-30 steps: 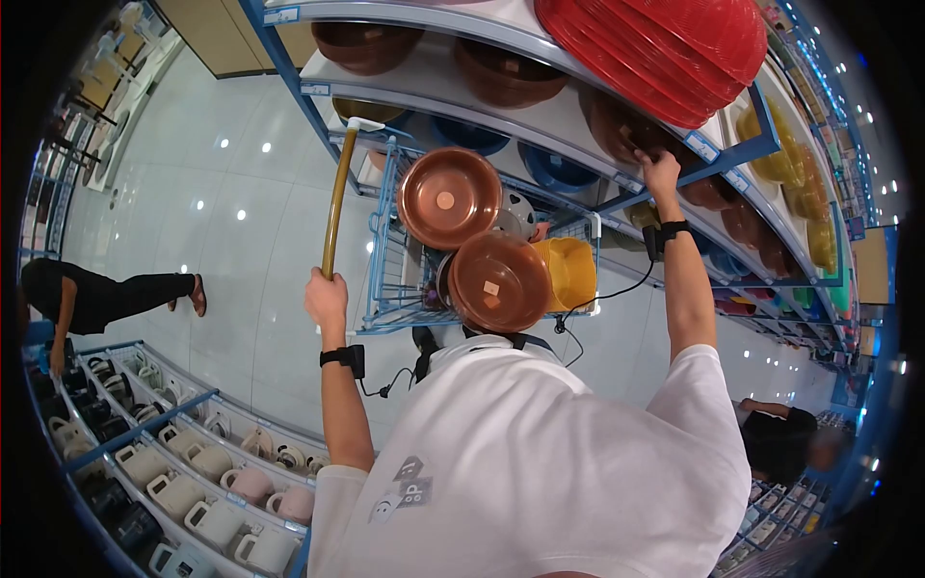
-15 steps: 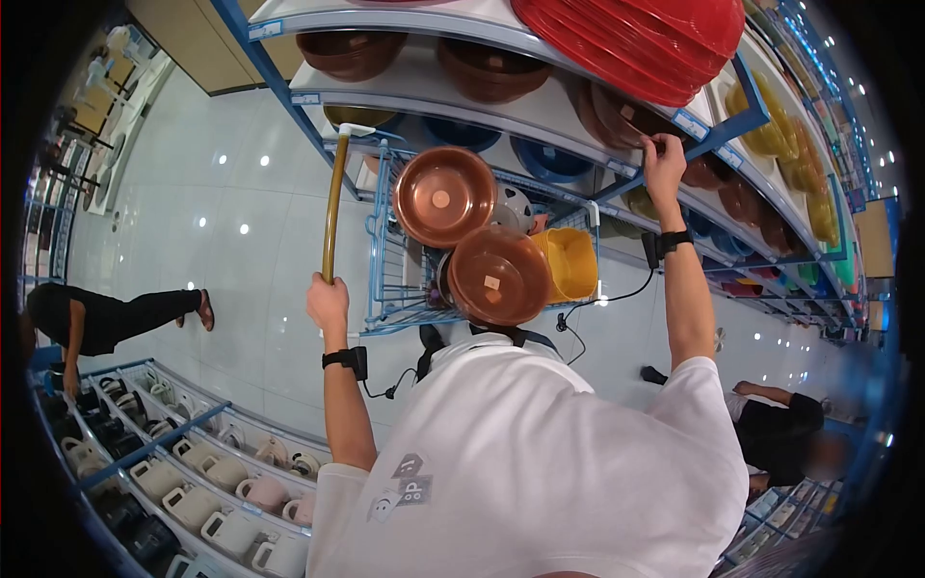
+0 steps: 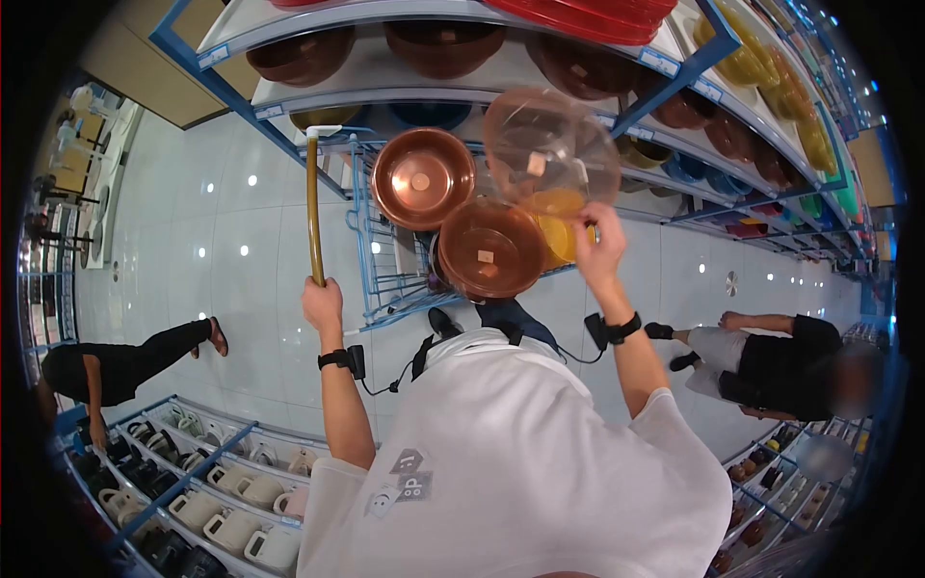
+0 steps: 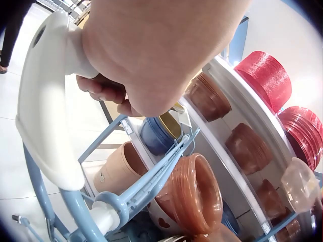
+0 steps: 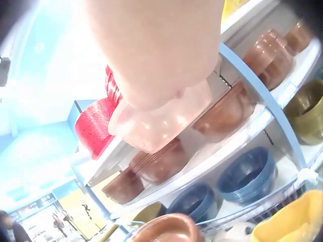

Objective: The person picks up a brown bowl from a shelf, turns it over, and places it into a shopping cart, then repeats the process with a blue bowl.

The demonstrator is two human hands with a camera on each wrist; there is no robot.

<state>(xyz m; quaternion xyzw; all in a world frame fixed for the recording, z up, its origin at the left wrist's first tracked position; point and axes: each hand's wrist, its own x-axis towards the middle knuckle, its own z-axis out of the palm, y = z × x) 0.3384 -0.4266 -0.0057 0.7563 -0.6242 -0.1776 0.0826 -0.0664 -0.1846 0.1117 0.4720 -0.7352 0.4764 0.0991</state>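
Note:
In the head view the left hand (image 3: 323, 303) grips the lower end of the cart's yellow-brown handle bar (image 3: 313, 207). The right hand (image 3: 599, 252) pinches the rim of a translucent brownish basin (image 3: 535, 130), which is held tilted above the cart and blurred; in the right wrist view this basin (image 5: 151, 128) looks pale pink. Two brown basins, one (image 3: 424, 181) near the shelf and one (image 3: 491, 252) nearer the body, sit on top of the blue wire cart (image 3: 381, 299). Beside them a yellow container (image 3: 557, 241) is partly hidden behind the translucent basin.
Shelves (image 3: 356, 91) of brown, blue and red basins run along the far side of the cart. A mug rack (image 3: 231, 482) stands at lower left. One person in black (image 3: 125, 371) is at the left, another (image 3: 771, 366) at the right.
The right hand has come away from the shelf toward the body with the translucent basin. The left hand keeps its grip on the bar. The shelves have shifted up and left in view.

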